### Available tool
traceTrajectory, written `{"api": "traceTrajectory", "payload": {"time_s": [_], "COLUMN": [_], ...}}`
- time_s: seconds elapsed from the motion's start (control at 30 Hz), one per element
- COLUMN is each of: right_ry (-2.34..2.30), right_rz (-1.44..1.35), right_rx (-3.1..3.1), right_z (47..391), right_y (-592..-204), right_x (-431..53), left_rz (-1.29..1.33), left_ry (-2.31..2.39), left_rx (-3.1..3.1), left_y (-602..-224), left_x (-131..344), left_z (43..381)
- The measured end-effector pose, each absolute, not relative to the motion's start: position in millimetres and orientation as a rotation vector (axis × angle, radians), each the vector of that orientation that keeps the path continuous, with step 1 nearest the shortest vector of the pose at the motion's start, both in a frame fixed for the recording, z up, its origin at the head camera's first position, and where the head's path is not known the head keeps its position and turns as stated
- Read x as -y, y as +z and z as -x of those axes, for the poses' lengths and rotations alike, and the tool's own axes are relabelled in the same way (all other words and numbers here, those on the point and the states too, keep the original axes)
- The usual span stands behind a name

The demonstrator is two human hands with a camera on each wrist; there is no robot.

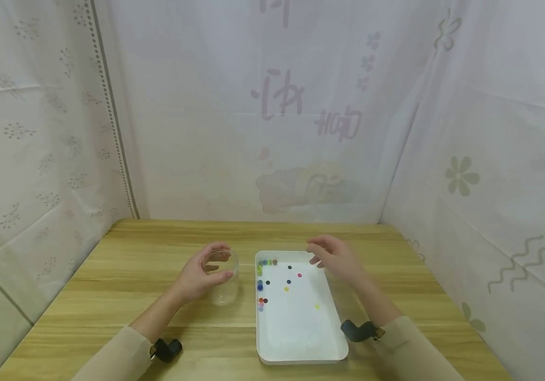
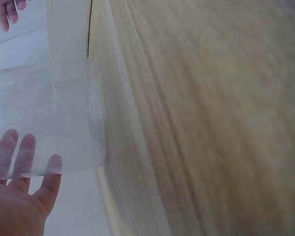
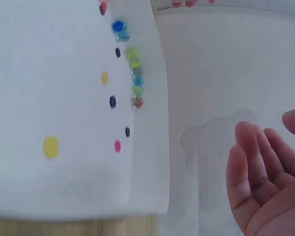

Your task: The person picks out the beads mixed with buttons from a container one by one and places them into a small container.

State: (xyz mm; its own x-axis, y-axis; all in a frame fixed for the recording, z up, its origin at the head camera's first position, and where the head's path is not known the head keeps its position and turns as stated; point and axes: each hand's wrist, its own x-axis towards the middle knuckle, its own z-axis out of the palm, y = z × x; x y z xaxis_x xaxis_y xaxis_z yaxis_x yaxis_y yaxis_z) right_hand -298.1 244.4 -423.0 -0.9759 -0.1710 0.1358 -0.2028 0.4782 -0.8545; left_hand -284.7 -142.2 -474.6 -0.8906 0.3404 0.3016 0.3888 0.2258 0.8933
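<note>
My left hand (image 1: 202, 273) grips a clear, transparent jar (image 1: 225, 293) that stands upright on the table, left of the tray. Its fingers wrap the far side near the rim and the thumb lies along the near side; in the left wrist view fingertips (image 2: 26, 147) show against the jar's wall. Over the far right corner of a white tray (image 1: 296, 333) hovers my right hand (image 1: 339, 260), its fingers loosely bent and holding nothing. Glassy coloured beads (image 3: 137, 81) line the tray's left wall and far left corner. Several small flat coloured discs (image 1: 289, 282) lie scattered on its floor.
The tray has a low raised rim and rests on a wooden table (image 1: 158, 254). Printed white curtains (image 1: 196, 106) hang behind the table and along both sides. Each wrist carries a small black device (image 1: 167, 350).
</note>
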Motion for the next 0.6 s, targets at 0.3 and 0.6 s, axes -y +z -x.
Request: {"api": "traceTrajectory", "payload": {"time_s": [0.3, 0.6], "right_ry": [1.634, 1.680], "right_rz": [-0.295, -0.285], "right_rx": [2.681, 2.734], "right_z": [308, 315], "right_y": [-426, -437], "right_x": [-214, -196], "left_rz": [0.725, 0.732], "left_ry": [-1.824, -1.821], "left_rx": [2.399, 2.386], "left_y": [-475, -477], "left_x": [141, 142], "left_z": [284, 286]}}
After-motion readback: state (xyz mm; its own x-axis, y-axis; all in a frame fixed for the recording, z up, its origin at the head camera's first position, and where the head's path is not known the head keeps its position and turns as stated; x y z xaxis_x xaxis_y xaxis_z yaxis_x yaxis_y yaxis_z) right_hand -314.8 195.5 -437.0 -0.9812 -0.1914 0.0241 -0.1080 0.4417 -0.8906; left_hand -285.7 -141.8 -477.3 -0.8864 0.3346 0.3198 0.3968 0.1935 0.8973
